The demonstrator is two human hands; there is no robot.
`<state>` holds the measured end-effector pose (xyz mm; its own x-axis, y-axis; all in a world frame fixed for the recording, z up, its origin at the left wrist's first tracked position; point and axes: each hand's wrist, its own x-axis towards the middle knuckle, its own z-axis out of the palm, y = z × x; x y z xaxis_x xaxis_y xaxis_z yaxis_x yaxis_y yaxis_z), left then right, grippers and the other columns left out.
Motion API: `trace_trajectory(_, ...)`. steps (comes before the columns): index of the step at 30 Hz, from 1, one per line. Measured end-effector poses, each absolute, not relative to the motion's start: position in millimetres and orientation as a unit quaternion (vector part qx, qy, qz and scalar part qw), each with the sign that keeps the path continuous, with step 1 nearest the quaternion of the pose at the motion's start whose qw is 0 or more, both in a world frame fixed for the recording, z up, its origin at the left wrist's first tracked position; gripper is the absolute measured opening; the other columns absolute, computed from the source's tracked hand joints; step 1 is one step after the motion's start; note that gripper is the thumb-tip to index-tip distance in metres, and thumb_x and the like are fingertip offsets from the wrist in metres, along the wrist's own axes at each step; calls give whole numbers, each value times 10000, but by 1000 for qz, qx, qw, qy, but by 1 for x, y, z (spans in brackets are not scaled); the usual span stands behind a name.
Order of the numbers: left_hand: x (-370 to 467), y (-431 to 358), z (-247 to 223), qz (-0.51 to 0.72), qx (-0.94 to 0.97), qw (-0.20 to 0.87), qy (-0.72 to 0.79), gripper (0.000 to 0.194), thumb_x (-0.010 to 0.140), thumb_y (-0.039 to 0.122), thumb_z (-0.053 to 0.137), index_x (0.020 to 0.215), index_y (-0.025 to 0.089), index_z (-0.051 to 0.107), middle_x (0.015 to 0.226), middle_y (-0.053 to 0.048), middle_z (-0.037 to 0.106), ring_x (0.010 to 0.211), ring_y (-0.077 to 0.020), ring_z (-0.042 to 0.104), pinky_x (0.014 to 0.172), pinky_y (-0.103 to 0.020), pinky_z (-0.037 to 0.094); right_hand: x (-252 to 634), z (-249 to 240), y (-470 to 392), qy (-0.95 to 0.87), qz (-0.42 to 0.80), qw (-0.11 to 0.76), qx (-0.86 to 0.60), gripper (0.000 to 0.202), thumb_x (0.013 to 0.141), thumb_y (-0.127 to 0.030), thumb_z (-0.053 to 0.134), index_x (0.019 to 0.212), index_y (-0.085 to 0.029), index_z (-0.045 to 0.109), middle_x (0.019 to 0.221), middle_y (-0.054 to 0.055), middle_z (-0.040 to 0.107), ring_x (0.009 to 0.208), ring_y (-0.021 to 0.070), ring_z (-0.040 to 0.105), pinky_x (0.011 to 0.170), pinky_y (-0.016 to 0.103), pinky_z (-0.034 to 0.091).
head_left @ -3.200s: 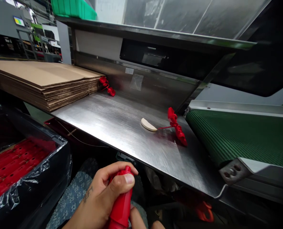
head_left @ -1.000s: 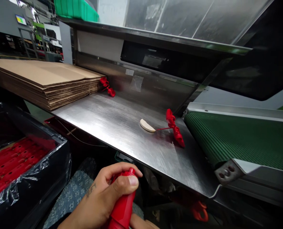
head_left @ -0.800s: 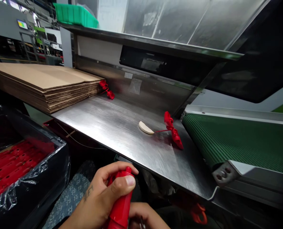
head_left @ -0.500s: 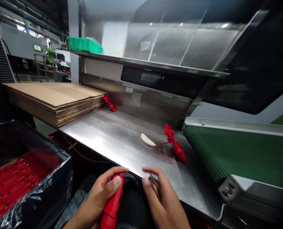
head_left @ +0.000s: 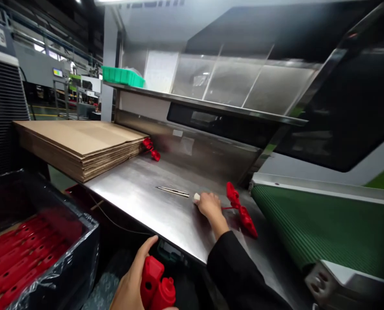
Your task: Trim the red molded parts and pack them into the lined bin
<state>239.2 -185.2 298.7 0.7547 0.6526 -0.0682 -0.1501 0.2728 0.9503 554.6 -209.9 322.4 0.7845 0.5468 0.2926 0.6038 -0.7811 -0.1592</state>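
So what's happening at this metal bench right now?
A person sits at a steel table. The left hand holds red plastic parts below the table edge. The right hand reaches onto the table and rests on a small pale piece, beside thin metal tweezers and a red plastic sprue. A cardboard stack lies to the left.

Cardboard stack [head_left: 78,144] far left of the right hand [head_left: 208,204], tweezers [head_left: 172,191] just left, conveyor belt [head_left: 321,224] right, plastic part [head_left: 155,287] in the left hand [head_left: 132,286] below the table [head_left: 146,202].
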Motion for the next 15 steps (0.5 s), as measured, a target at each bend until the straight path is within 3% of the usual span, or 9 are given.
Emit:
trace_trajectory(4,238,-183,309,274,536,761,241,286,734,426,704,930,221,741,872,-70,695,942,-290,641,812,-317,504,555,323,-217,-333,-85,190,-920,106,842,-183,645,932,-153,598,929,32,627,952,229,584,923,460,441)
trace_trajectory(7,236,-182,303,255,592,718,262,384,738,364,692,1106,256,695,956,-47,718,961,-278,650,834,-304,487,500,338,-231,-441,-72,305,-841,129,871,-167,518,993,-185,553,925,17,640,883,184,597,815,316,459)
trace_trajectory(10,236,-181,298,227,663,653,290,565,651,228,722,1207,248,620,1114,-67,704,1032,-295,635,904,-327,448,424,350,-254,-581,-57,378,-719,130,967,-293,436,951,-247,556,894,-18,629,859,165,583,793,303,411)
trace_trajectory(12,235,-181,299,222,674,640,295,626,645,206,705,1258,236,582,1119,-81,702,1057,-310,627,917,-347,440,387,351,-264,-716,-65,368,-590,212,1016,-304,384,914,-234,556,829,-16,607,799,162,562,817,353,320)
trace_trajectory(15,230,-183,307,220,649,678,265,717,695,266,697,1378,279,481,981,-47,715,944,-290,664,848,-345,475,371,346,-267,-733,-109,327,-587,164,1004,-212,412,909,-224,545,796,-20,604,817,180,550,803,388,233)
